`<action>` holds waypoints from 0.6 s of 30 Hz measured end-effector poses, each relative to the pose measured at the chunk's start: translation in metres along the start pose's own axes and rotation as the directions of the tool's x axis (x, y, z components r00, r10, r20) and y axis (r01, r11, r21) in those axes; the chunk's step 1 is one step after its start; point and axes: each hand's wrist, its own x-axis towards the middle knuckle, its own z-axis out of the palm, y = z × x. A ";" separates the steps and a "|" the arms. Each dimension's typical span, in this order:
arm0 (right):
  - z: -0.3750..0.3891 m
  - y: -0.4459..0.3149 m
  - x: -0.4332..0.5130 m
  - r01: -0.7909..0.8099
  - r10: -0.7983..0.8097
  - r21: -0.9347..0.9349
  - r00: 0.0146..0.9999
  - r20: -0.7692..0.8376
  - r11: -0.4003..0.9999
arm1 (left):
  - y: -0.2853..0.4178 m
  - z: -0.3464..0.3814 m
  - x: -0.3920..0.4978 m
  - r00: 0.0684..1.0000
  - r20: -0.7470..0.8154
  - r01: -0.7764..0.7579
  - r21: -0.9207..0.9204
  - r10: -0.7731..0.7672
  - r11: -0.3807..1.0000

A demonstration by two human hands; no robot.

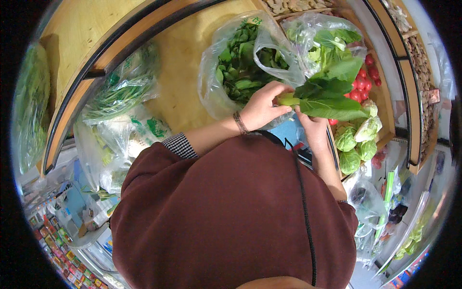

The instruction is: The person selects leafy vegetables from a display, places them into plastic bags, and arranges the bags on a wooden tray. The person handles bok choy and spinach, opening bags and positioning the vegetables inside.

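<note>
A small head of leafy greens [330,97] lies across both hands, its dark leaves pointing right. My left hand [269,104] grips its pale stem base between thumb and fingers. Close beside it, my right hand [311,124] has its fingertips at the lower edge of the stem and leaves; part of its grip is hidden beneath them. Behind my left hand, an open clear plastic bag [209,86] holds dark green leafy vegetables [240,65]. Another clear bag [306,25] with lighter leafy greens stands beyond the leaves.
Tomatoes [361,85] and small green cabbages [349,160] sit in a wooden compartment [388,119] at the right. Bagged vegetables [119,94] lie at the left on the wooden shelf [177,72]. A black-edged wooden rail [86,72] curves across the upper left; ginger [288,5] is at the top.
</note>
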 end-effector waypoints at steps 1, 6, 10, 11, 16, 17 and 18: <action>0.001 0.002 -0.003 -0.015 0.016 0.033 0.999 -0.030 0.999 | 0.000 0.002 0.002 0.999 -0.036 -0.005 -0.017 0.005 1.000; 0.005 -0.008 -0.012 0.328 -0.339 -0.138 0.939 -0.061 0.934 | 0.003 0.000 0.008 0.980 -0.087 0.105 -0.546 -0.181 0.831; 0.001 -0.025 -0.015 0.648 -0.608 -0.255 0.761 0.225 0.717 | 0.016 -0.028 0.010 0.990 -0.087 -0.008 -0.812 -0.107 0.583; -0.004 -0.031 -0.009 0.698 -0.677 -0.356 0.706 0.205 0.621 | 0.019 -0.038 0.012 0.990 -0.106 -0.034 -0.813 -0.091 0.582; -0.068 -0.070 0.039 0.588 -0.813 -0.617 0.562 -0.153 0.523 | 0.032 -0.063 0.015 0.984 -0.067 0.039 -0.819 -0.164 0.572; -0.083 -0.077 0.059 0.457 -0.808 -0.694 0.495 -0.320 0.556 | 0.033 -0.064 0.015 0.985 -0.056 0.043 -0.842 -0.166 0.538; -0.094 -0.083 0.088 0.370 -0.613 -0.544 0.693 -0.378 0.753 | 0.033 -0.065 0.015 0.982 -0.066 0.043 -0.831 -0.175 0.555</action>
